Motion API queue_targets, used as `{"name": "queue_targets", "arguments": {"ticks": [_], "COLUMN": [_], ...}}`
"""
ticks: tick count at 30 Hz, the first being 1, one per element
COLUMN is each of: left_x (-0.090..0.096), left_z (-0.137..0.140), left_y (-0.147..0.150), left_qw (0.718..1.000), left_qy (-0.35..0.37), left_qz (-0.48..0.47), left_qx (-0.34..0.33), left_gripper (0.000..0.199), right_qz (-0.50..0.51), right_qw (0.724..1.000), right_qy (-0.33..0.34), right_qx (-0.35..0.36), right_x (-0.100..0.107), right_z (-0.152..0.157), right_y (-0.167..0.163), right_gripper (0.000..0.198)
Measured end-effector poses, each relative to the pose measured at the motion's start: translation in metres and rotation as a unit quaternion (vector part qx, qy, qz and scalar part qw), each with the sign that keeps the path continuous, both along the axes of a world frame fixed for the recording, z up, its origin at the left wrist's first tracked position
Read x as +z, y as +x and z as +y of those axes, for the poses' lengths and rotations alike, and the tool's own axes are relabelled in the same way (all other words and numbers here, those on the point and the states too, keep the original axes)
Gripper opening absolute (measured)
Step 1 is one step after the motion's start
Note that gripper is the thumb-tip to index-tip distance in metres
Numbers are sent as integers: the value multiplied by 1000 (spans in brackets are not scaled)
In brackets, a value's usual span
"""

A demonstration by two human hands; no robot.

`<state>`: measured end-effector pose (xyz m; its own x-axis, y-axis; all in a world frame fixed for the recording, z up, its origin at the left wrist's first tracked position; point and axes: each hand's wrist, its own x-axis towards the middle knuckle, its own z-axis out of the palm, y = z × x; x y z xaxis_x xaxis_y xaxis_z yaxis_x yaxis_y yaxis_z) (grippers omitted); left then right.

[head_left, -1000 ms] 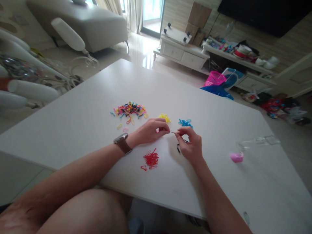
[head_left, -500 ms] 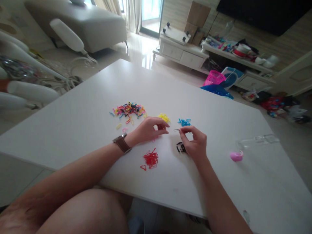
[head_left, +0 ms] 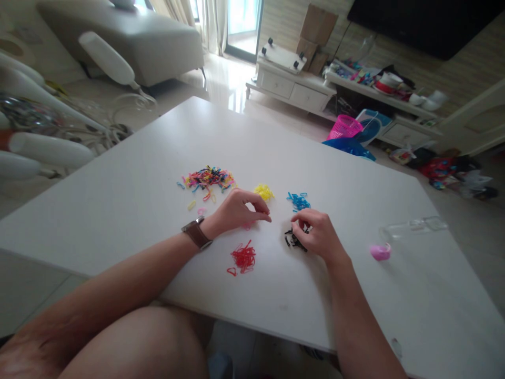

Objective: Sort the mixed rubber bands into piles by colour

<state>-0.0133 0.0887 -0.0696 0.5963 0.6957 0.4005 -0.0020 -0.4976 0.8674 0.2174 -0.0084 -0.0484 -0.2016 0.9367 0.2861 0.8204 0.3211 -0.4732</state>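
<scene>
Small rubber bands lie in colour groups on a white table (head_left: 252,137). My right hand (head_left: 317,234) is low over the black bands (head_left: 292,240), thumb and index finger drawn together at the pile's upper left. Anything between those tips is too small to make out. My left hand (head_left: 240,210), with a watch (head_left: 196,232) at the wrist, rests beside the yellow bands (head_left: 263,192) and partly covers some pink bands (head_left: 248,226). Its thumb and fingertips come close in a pinch; what they hold, if anything, cannot be seen. Red bands (head_left: 243,258) lie nearer me, blue bands (head_left: 299,201) beyond my right hand.
A mixed pile of bands (head_left: 209,178) lies left of centre, with a few loose ones around it. At the right are a clear bottle (head_left: 414,227) and a pink cap-like piece (head_left: 381,252). White lamp-like parts (head_left: 51,147) stand past the left edge.
My right hand has lowered toward the black pile, and the black band that stuck out from its fingertips no longer shows there. My left fingertips have drawn closer together.
</scene>
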Motion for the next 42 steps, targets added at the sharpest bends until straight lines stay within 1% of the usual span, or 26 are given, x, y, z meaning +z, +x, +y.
{"name": "queue_targets", "arguments": {"ticks": [3,4,7,11,21,23,26,27,29,32,42], "left_x": [0,0,0,0,-1,0,0,0,0,0,4], "left_z": [-1,-2,-4,-5,-5,-5,-3,-2,0,2,1], "left_y": [0,0,0,1,2,2,1,1,0,1,2], "left_qw": [1000,1000,1000,999,999,999,999,999,999,999,998], "left_qy": [-5,-4,4,10,2,-6,-8,-5,2,12,43], "left_qz": [-7,-10,-23,-42,-47,-46,-40,-37,-32,-26,19], "left_qx": [-1,-2,-5,-12,-12,-11,-23,-27,-27,-25,-43], "left_gripper": [17,18,18,18,16,19,30,30,22,12,11], "right_qz": [31,42,64,86,97,95,90,88,83,74,64], "right_qw": [997,995,992,989,988,988,986,985,985,988,989], "right_qy": [71,86,102,110,113,118,139,145,148,139,133], "right_qx": [-7,4,42,57,43,36,16,10,4,-2,-11], "right_x": [-1,-2,-4,-5,-7,-7,-7,-7,-7,-8,-6], "right_z": [-1,-1,-2,-2,-1,-1,-1,-1,-1,-1,-1], "right_y": [-13,-18,-31,-38,-42,-41,-40,-40,-39,-38,-40], "right_gripper": [3,3,6,6,8,9,9,9,10,11,13]}}
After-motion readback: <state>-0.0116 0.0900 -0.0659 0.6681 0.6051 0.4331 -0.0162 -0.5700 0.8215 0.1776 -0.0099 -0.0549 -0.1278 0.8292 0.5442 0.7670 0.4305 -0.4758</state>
